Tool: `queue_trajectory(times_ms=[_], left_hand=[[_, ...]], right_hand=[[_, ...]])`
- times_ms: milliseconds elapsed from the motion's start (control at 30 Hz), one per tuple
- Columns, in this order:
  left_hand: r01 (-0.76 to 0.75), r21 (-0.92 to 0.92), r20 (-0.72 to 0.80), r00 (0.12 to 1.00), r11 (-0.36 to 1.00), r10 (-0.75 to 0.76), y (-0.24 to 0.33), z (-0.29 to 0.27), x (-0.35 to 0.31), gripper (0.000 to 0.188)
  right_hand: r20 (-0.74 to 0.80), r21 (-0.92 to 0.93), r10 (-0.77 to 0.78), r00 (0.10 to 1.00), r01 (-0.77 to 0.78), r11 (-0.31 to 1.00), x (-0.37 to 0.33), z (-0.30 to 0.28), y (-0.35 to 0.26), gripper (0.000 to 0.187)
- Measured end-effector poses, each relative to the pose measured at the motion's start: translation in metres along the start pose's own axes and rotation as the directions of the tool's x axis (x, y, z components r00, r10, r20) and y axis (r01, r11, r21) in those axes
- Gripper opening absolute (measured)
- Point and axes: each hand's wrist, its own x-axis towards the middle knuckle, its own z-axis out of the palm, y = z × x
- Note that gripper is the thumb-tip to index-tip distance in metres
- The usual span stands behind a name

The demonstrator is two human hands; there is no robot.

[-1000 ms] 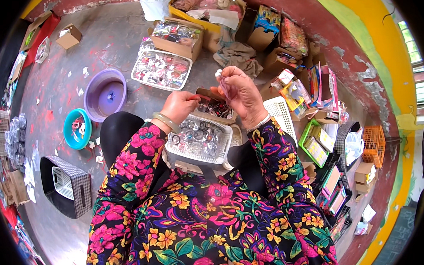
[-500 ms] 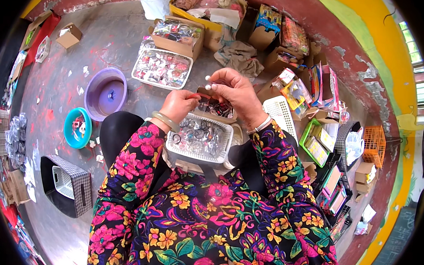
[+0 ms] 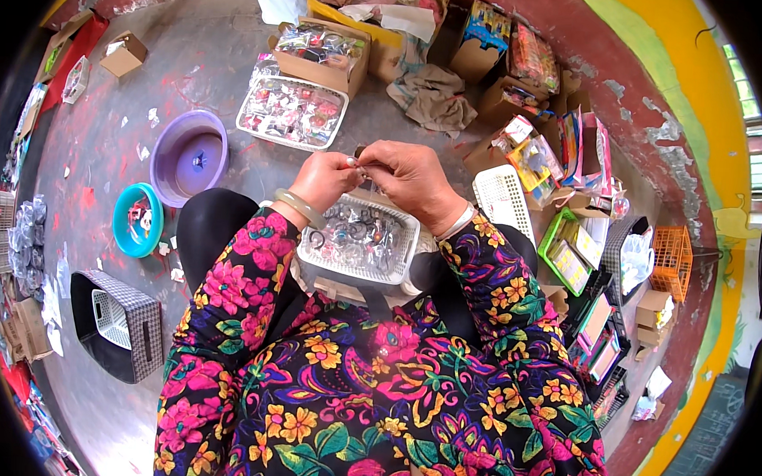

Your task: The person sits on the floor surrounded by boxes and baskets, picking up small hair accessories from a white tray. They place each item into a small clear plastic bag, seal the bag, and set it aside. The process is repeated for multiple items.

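My left hand (image 3: pixel 322 183) and my right hand (image 3: pixel 414 185) meet at the fingertips above my lap, both pinched closed. A small white bead (image 3: pixel 351 161) shows at the touching fingertips; the rest of the small item it belongs to is hidden by my fingers. Just below my hands, a white plastic basket (image 3: pixel 353 274) holds small clear packets and dark rings (image 3: pixel 365 237). My hands largely cover the small box beyond this basket. A pale bangle (image 3: pixel 300 206) circles my left wrist, and a white band is on my right.
Ahead stands a white basket full of packets (image 3: pixel 249 134), against a cardboard box (image 3: pixel 360 63). Purple (image 3: pixel 162 179) and teal (image 3: pixel 121 233) basins are on the left. An upturned white basket (image 3: pixel 502 197), a green tray (image 3: pixel 553 238) and an orange crate (image 3: pixel 673 253) line the right.
My right hand has come down and left, bringing the white-beaded item to my left fingertips. My left hand has moved slightly right; the hands were apart and now touch.
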Motion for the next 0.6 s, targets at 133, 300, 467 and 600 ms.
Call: queue_trajectory(times_ms=[133,300,467,600], left_hand=[[-0.004,-0.045,0.008,1.000,0.999,0.004,-0.001,0.001,0.001,0.011],[0.015,0.065,0.042,0.999,0.998,-0.018,0.009,-0.002,-0.002,0.014],[-0.051,0.172,0.059,0.997,0.984,0.041,0.007,-0.002,-0.003,0.018],[-0.081,0.246,0.127,0.991,0.966,0.051,0.013,0.000,-0.005,0.019]], right_hand=[[0.027,-0.178,-0.068,0.997,0.072,0.981,0.000,0.000,0.008,0.006],[0.049,-0.251,-0.057,0.997,0.068,0.966,-0.002,-0.002,0.013,0.007],[0.162,-0.326,-0.063,0.985,0.114,0.939,-0.003,-0.005,0.013,0.008],[0.180,-0.298,-0.034,0.983,0.088,0.951,-0.003,-0.002,0.015,0.010]])
